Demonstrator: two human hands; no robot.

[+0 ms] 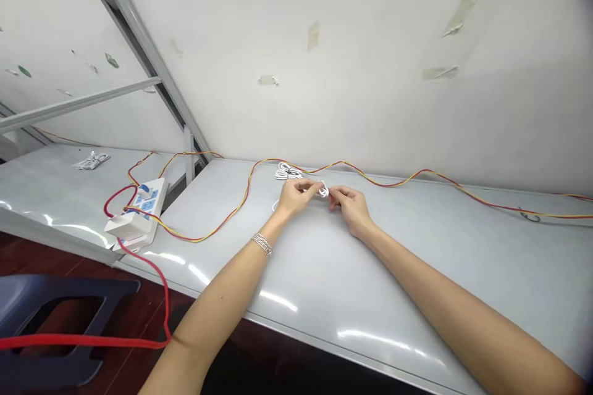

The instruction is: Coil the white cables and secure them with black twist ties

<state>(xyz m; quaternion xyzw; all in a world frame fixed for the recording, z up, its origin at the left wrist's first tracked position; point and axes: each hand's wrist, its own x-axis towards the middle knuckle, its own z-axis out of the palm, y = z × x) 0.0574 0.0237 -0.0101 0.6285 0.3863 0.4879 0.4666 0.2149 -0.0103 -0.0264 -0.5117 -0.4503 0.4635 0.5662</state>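
Observation:
A small loop of white cable [323,190] is held between my two hands, just above the grey shelf [296,247]. My left hand [296,195] pinches its left side with thumb and forefinger. At its right side, my right hand [349,205] has its fingertips closed on the cable. A bit of white cord shows to the left of my left hand, partly hidden by it. Just behind that hand lies a bundled white cable [288,171] with a dark tie round it.
A white power strip [160,194] with a white adapter [127,226] stands at the left. Red and yellow wires [250,185] run along the wall edge. A red cord [164,296] hangs near my left forearm. Another bundled cable [92,160] lies far left, above a blue stool [50,302].

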